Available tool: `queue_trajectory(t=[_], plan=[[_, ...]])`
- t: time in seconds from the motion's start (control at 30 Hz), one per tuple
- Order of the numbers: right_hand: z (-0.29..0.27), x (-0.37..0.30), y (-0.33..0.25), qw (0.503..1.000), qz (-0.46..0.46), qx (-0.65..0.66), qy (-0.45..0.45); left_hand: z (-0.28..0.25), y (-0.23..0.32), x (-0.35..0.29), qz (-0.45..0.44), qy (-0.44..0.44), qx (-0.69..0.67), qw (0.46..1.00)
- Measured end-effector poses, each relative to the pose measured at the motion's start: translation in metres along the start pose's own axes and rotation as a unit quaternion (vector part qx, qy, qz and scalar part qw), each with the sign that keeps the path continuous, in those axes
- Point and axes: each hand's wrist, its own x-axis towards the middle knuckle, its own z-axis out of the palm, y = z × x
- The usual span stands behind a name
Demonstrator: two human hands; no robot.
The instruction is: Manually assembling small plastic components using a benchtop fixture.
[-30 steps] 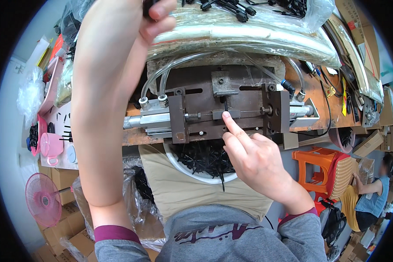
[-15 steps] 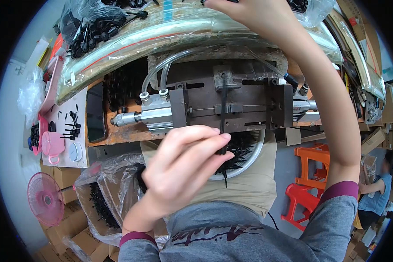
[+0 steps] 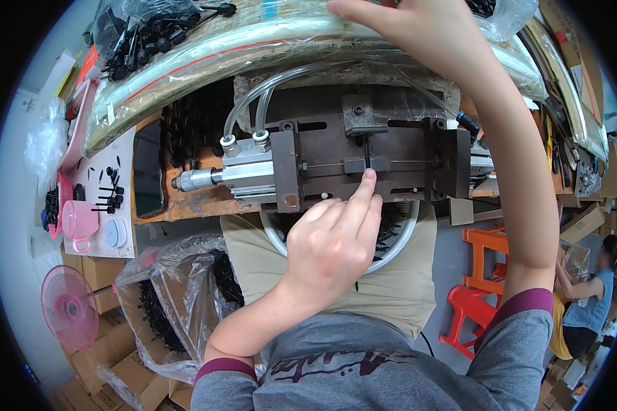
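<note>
A brown metal fixture (image 3: 404, 147) with a silver air cylinder (image 3: 236, 175) lies across the bench in front of me. A thin black pin (image 3: 367, 152) stands upright in its middle slot. My left hand (image 3: 332, 250) comes up from below, fingers curled and index fingertip against the pin's lower end. My right hand (image 3: 408, 31) reaches over the fixture onto the clear plastic sheet (image 3: 206, 55) at the back. Its fingertips run to the picture's top edge, so what they hold is hidden.
A white bowl (image 3: 404, 236) of black parts sits on my lap under the fixture. Clear bags of black parts (image 3: 178, 288) hang at lower left. A pink mug (image 3: 79, 222), a pink fan (image 3: 68, 308) and loose pins lie left. Orange and red stools (image 3: 483, 288) and another person (image 3: 593, 301) are right.
My hands swapped places: the right hand left the fixture slot and rose to the back, and the left came down from the back and set its fingertip at the slot.
</note>
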Motion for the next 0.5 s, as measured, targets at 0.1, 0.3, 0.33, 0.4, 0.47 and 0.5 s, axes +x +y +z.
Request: queue_trajectory(t=[0.1, 0.3, 0.33, 0.4, 0.47, 0.5], plan=[[-0.019, -0.022, -0.023, 0.996, 0.069, 0.060, -0.018, -0.002, -0.001, 0.005, 0.012, -0.015, -0.006, 1.000], [-0.024, -0.083, -0.026, 0.991, 0.052, 0.126, -0.003, -0.007, -0.002, 0.008, -0.001, -0.053, 0.002, 0.999], [-0.027, -0.093, -0.028, 0.991, 0.051, 0.124, -0.011, -0.007, -0.002, 0.008, 0.000, -0.055, 0.003, 0.998], [-0.026, -0.113, -0.026, 0.993, 0.026, 0.112, -0.009, -0.009, -0.003, 0.006, -0.003, -0.061, 0.008, 0.998], [-0.032, -0.131, -0.030, 0.997, 0.020, 0.077, -0.006, -0.017, -0.002, 0.012, 0.000, -0.087, -0.003, 0.996], [-0.031, -0.140, -0.033, 0.998, 0.022, 0.058, -0.004, -0.023, -0.001, 0.014, -0.001, -0.101, -0.002, 0.995]])
